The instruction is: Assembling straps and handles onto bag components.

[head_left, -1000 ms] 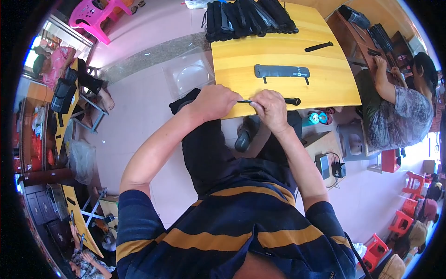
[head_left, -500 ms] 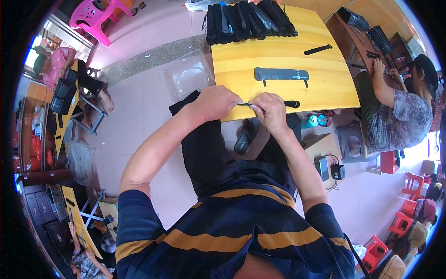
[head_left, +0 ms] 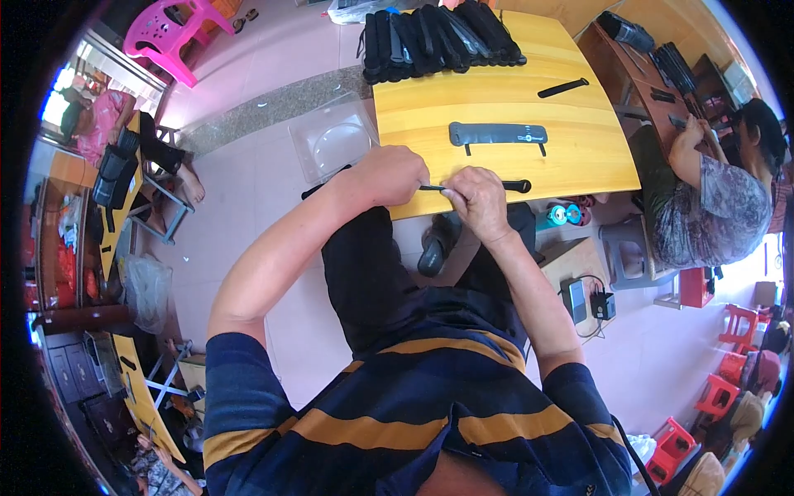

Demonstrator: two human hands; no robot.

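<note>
Both my hands meet over the near edge of the yellow table (head_left: 579,165). My left hand (head_left: 395,176) and my right hand (head_left: 478,198) are closed, pinching a thin black strap (head_left: 431,188) stretched across a small gap between them. A black strap end with a ringed tip (head_left: 518,186) sticks out past my right hand. Under my left wrist, more black material (head_left: 327,180) shows; whether it belongs to the same strap I cannot tell. Just beyond my hands lies a flat dark grey band (head_left: 498,134) with two short black tabs. Another black strap (head_left: 563,88) rests farther right.
Several rolled black bundles (head_left: 438,41) line the table's far side. Left of the table is a clear plastic tray (head_left: 335,140). At the right, a co-worker (head_left: 719,190) sits at a brown table. A cardboard box (head_left: 571,260) and turquoise-lidded bottle (head_left: 558,215) stand below the right edge.
My left hand has shifted slightly up and left, and the black material beneath its wrist has dropped flatter. The pinch on the strap stays. The co-worker's hands at the right have moved.
</note>
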